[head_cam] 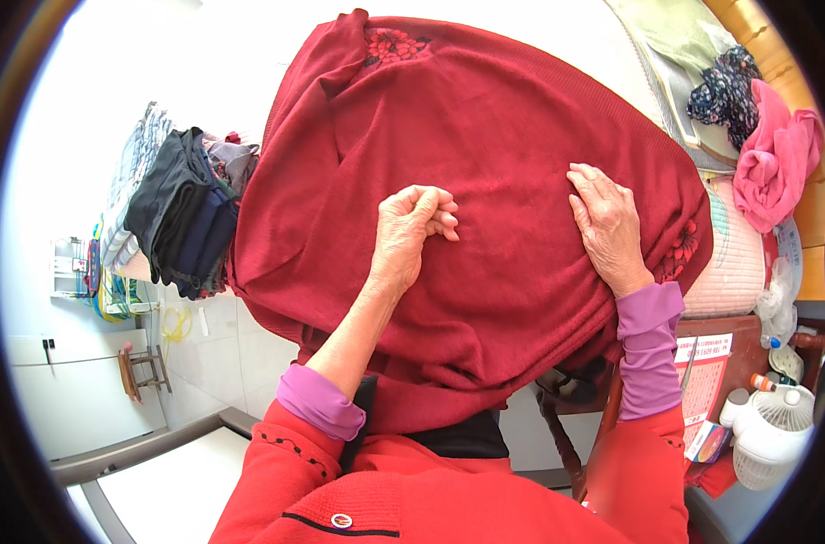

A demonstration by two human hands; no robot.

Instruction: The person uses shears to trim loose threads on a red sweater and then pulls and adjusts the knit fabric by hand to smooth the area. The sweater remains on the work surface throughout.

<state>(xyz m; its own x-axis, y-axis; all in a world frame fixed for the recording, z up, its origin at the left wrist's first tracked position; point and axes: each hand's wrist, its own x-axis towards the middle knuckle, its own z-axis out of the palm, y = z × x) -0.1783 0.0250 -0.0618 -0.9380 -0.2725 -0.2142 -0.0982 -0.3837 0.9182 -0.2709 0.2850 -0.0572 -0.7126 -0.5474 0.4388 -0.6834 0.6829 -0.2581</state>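
Note:
A large dark red knitted garment (494,170) with ribbed edges and flower patterns lies spread before me, its near edge hanging in folds towards my lap. Over its middle is my left hand (416,221), fingers curled, thumb near the forefinger; whether it pinches a tiny thing cannot be told. My right hand (606,221) rests palm down on the fabric to the right, fingers slightly apart and holding nothing. One flower pattern shows at the top left, another at the right edge near my right wrist.
Folded dark clothes (174,204) are stacked at the left. A pink cloth (773,163) and a dark patterned cloth (725,95) lie at the right. Below them, a red-brown table (739,326) holds a printed sheet, scissors and a small white fan (776,428). A wooden stool (150,370) stands at lower left.

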